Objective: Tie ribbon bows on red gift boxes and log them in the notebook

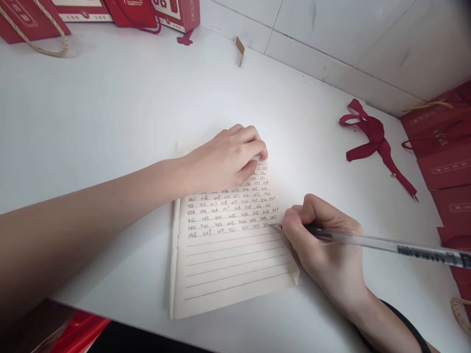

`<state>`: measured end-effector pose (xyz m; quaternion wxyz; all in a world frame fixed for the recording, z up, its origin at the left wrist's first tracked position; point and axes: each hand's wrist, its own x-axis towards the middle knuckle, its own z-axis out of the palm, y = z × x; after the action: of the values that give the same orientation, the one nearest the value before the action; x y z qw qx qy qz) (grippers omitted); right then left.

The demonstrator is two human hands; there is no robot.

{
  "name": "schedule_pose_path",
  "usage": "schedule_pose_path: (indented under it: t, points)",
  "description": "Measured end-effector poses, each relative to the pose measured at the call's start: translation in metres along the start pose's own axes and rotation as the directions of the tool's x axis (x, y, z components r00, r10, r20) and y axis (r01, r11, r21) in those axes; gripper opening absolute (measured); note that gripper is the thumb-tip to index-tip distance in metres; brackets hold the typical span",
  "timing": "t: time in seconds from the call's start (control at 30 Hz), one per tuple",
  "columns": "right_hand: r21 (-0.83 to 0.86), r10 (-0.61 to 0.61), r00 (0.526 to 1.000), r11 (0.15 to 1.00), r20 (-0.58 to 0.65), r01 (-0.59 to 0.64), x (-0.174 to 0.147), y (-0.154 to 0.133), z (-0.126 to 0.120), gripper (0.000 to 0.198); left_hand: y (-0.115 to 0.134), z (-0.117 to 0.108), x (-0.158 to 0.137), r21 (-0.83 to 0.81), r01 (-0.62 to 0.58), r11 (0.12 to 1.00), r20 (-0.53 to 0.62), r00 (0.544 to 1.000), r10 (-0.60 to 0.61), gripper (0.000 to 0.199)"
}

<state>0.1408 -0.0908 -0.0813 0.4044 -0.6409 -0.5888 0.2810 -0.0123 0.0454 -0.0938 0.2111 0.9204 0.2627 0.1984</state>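
Note:
A lined notebook (235, 264) lies on the white table, with rows of handwritten numbers filling its upper part and blank lines below. My left hand (235, 154) rests across the top of the page, fingers curled and pressed down near its right edge, covering some upper rows. In my right hand (327, 245) is a clear-barrelled pen (386, 243), pinched between thumb and fingers. Its tip touches the page at the right end of the last written row, just after 453. The newest number is too small to read surely. The page's lower right corner curls up.
Red gift boxes and bags (147, 14) stand at the back left, and more red boxes (441, 142) line the right side. A dark red ribbon (371, 139) lies at the right. A small tan piece (240, 49) sits by the tiled wall (312, 59).

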Motion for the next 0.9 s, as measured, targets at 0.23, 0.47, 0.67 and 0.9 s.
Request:
schedule_pose_path:
  t: [0.23, 0.47, 0.67, 0.9]
  points:
    - [0.425, 0.183, 0.983, 0.891, -0.015, -0.160, 0.007, 0.009, -0.010, 0.038, -0.002, 0.002, 0.000, 0.020, -0.007, 1.000, -0.005, 1.000, 0.007, 0.024]
    - [0.221, 0.044, 0.978, 0.975, -0.203, 0.002, 0.032, 0.031, -0.016, 0.029, -0.005, 0.002, -0.001, 0.055, -0.017, 0.998, -0.012, 1.000, 0.018, 0.024]
    - [-0.184, -0.230, 0.937, 0.965, -0.263, 0.185, 0.047, 0.042, -0.012, 0.026, -0.006, 0.002, -0.007, 0.051, 0.007, 0.999, -0.031, 0.999, -0.005, 0.022]
    - [-0.502, -0.456, 0.882, 0.794, -0.121, 0.343, 0.057, 0.100, -0.042, 0.041, -0.008, 0.004, -0.008, -0.210, 0.177, 0.962, -0.197, 0.956, -0.218, 0.021]
